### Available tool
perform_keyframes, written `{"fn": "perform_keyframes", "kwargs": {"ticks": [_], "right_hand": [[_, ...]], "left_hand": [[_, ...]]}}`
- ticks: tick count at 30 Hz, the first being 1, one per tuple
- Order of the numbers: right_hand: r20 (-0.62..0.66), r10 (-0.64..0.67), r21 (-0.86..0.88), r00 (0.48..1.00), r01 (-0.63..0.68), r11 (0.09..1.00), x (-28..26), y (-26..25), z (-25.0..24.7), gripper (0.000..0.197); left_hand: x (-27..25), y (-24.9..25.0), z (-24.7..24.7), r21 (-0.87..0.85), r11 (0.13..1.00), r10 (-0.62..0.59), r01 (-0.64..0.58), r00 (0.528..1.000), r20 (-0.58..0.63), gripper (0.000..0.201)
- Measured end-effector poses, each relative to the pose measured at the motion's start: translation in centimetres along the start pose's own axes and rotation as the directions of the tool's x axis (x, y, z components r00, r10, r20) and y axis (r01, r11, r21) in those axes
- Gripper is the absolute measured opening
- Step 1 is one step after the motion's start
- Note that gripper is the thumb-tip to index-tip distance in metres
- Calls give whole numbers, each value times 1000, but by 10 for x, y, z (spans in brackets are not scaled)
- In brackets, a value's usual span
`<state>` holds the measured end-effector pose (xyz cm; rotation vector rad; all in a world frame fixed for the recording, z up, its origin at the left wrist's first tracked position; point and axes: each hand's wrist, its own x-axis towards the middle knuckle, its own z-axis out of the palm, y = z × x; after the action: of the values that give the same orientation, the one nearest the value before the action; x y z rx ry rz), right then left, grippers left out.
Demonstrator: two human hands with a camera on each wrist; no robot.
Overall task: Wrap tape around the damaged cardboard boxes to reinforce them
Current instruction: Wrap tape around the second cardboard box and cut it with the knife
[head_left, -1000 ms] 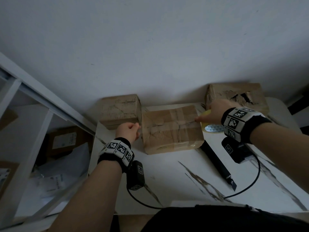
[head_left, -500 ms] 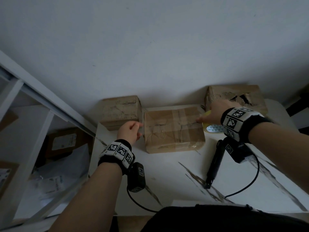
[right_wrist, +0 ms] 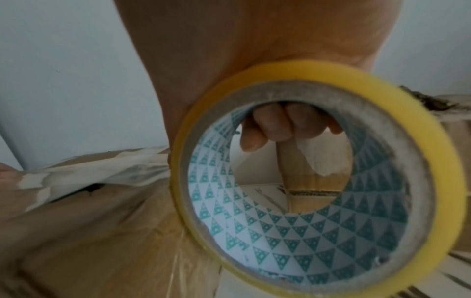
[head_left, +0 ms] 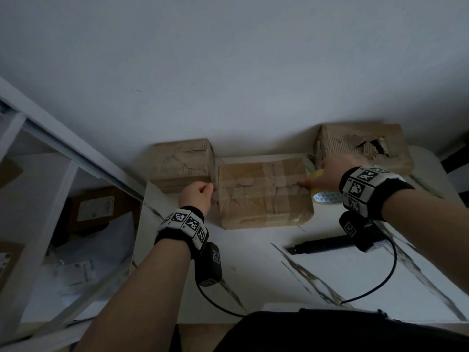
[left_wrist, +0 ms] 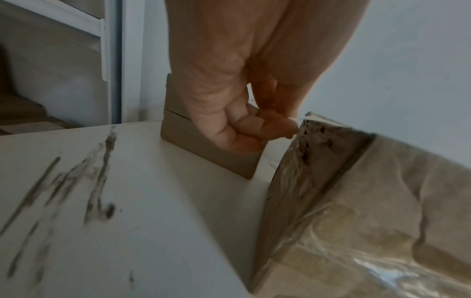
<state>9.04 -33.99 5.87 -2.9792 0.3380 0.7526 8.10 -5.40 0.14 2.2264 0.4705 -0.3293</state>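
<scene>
Surface: white marble-veined table [head_left: 330, 275] against a pale wall.
Middle box [head_left: 264, 191]: at centre, taped, between two other boxes.
Left hand [head_left: 196, 195]: at its 9 o'clock edge, fingertips pinching the clear tape end [left_wrist: 297, 121].
Right hand [head_left: 327, 174]: at 3 o'clock, fingers curled through the yellow tape roll [right_wrist: 382, 96].
Black knife [head_left: 322, 245]: at 5 o'clock.
</scene>
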Motion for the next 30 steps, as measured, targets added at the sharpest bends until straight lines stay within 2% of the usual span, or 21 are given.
{"fn": "perform_keyframes", "kwargs": {"ticks": [5, 13, 19, 21, 23, 25, 28, 30], "right_hand": [[40, -23, 59, 999, 21, 998, 10, 2, 5, 69], [41, -34, 106, 999, 29, 994, 17, 9, 14, 64], [44, -45, 115, 998, 40, 993, 17, 10, 15, 62], [43, -41, 121, 998, 36, 992, 17, 10, 15, 65], [45, -42, 128, 998, 36, 991, 16, 10, 15, 68], [40, -47, 134, 998, 41, 990, 14, 10, 15, 70], [33, -49, 158, 998, 43, 986, 12, 9, 14, 66], [30, -47, 168, 998, 41, 985, 11, 10, 15, 64]], "left_hand": [[-2, 5, 4, 169, 985, 21, -23, 1000, 15, 35], [5, 11, 10, 228, 974, -20, 3, 997, 72, 31], [-3, 8, 9, 420, 902, -121, 100, 992, 22, 35], [-10, 10, 9, 339, 940, -23, 48, 997, -75, 35], [-19, 17, 12, 263, 960, 136, -92, 979, -152, 37], [-30, 27, 21, 245, 952, 208, -181, 974, -89, 46], [-44, 32, 35, 287, 945, 140, -157, 987, 80, 62], [-45, 34, 34, 344, 927, 109, -148, 985, 131, 65]]}}
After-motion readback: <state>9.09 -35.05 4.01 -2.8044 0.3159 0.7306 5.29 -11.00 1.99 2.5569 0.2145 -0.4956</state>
